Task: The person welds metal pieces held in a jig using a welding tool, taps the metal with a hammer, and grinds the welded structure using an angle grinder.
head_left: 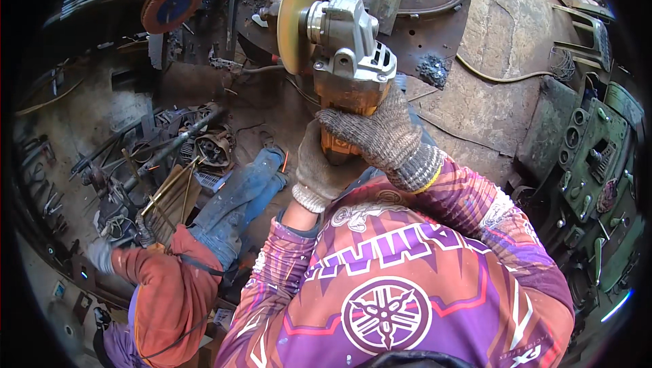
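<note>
An angle grinder (350, 62) with a silver head and orange body is held up in front of me, clasped in both hands. Its large yellowish disc (299, 21) stands on edge at the left of the head, in front of the metal workpieces. My right hand (380, 130), in a grey knitted glove, wraps over the body from the right. Lower down, my left hand (320, 164), gloved too, closes around the rear of the body; part of its fingers is hidden.
At left a co-worker in an orange top (176, 300) bends over metal scrap (210, 147). A flap disc (173, 4) shows at upper left. A rusty steel plate (435, 42) lies ahead; a hose (499, 76) crosses the floor. Green machinery (591, 157) stands at right.
</note>
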`<action>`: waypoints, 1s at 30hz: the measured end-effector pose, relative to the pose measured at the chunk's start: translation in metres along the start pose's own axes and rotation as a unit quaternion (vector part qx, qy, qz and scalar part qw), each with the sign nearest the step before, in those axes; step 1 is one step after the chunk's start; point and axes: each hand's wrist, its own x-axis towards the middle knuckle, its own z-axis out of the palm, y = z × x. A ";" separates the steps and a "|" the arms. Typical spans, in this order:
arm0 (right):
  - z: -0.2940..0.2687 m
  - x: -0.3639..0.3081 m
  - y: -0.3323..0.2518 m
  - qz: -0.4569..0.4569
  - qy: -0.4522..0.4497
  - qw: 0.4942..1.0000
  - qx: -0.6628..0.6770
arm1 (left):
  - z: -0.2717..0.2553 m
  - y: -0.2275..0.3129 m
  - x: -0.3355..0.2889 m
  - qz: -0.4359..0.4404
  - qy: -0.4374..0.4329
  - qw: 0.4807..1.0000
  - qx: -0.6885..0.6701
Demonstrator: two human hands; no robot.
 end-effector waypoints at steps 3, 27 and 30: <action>0.000 0.001 0.002 0.018 0.001 1.000 0.005 | -0.001 0.000 0.003 0.008 -0.005 1.000 0.005; -0.004 0.007 -0.009 0.027 -0.012 0.999 0.017 | -0.002 0.017 0.015 0.062 0.015 0.998 0.014; -0.005 0.007 -0.007 0.028 -0.007 0.999 0.025 | -0.002 0.013 0.012 -0.020 -0.003 0.999 -0.044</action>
